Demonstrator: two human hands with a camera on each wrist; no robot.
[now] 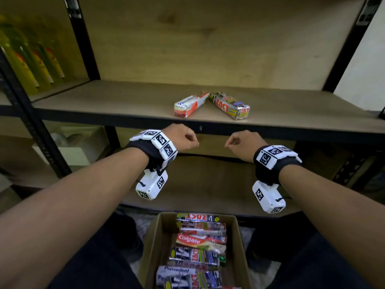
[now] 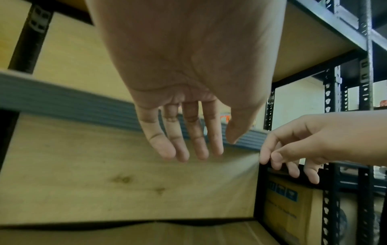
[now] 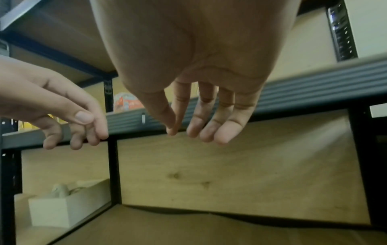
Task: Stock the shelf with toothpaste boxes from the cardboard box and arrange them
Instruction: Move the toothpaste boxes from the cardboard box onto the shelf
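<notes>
Both hands hang empty just below the front lip of the shelf (image 1: pixel 104 101): the left hand (image 1: pixel 181 137) and the right hand (image 1: pixel 243 142) have their fingers loose and drooping, apart from each other and touching nothing, which the wrist views confirm. On the shelf board lie two toothpaste boxes, a red-and-white one (image 1: pixel 190 105) and a silver ZACT one (image 1: pixel 231 106), flat on their sides with their far ends meeting in a V and their near ends splayed toward the edge. That looks like a quick drop-off rather than a display, so I'd guess they wait to be squared up. The cardboard box (image 1: pixel 154 236) sits low between the person's knees, directly under the hands and well stocked with more cartons, handy for a straight reach down. The shelf has plenty of bare board to the left and right of the pair and behind them. The black metal front rail (image 1: pixel 291 132) is the one edge a rising hand could clip, and the two near ends lie close to that edge.
</notes>
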